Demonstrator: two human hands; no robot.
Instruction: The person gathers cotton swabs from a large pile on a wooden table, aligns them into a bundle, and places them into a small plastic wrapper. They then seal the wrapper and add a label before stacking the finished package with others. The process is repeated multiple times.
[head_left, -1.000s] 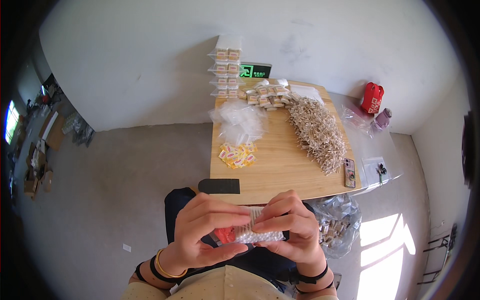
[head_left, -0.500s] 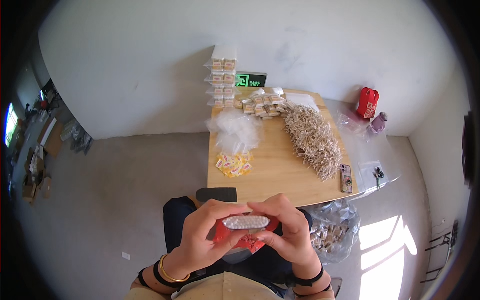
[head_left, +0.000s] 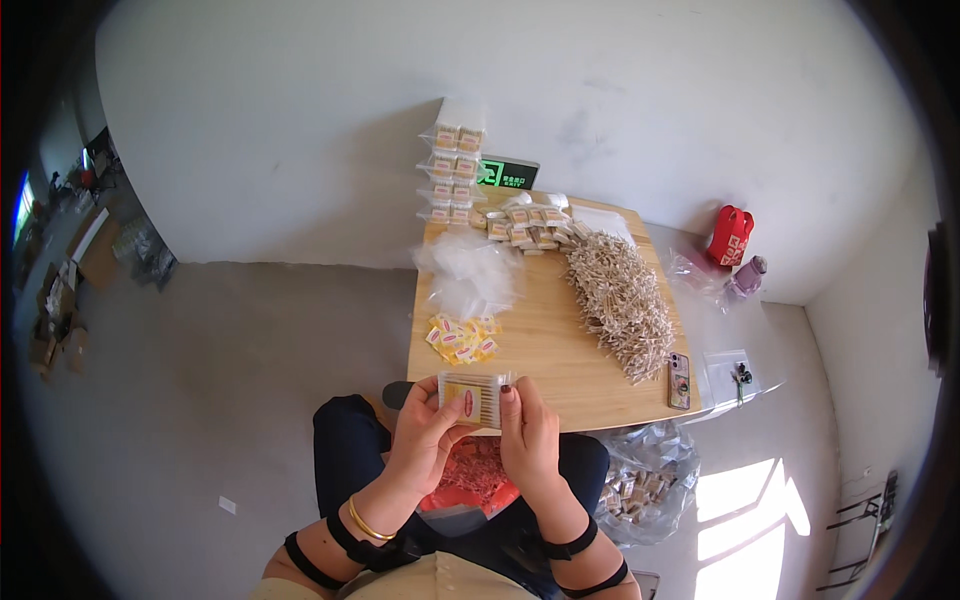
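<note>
A flat clear packet of cotton swabs (head_left: 483,402) with a yellow card label is held level above the near edge of the table. My left hand (head_left: 422,436) pinches its left side, thumb across the label. At the right end, my right hand (head_left: 527,432) grips the packet's edge between thumb and fingers. Below both hands, a red bag (head_left: 465,474) full of small reddish bits rests at my lap. On the table ahead lie scattered yellow label cards (head_left: 462,338) and a heap of clear plastic bags (head_left: 468,272).
A long pile of loose cotton swabs (head_left: 622,305) covers the table's right side. Filled packets (head_left: 525,222) lie behind it, beside a tall stack of packets (head_left: 452,180). A phone (head_left: 679,381) sits at the right edge. A plastic sack of packets (head_left: 640,490) stands on the floor.
The packet has moved forward, away from my body, and turned from its end showing to its labelled face showing. Both hands went with it and still grip it.
</note>
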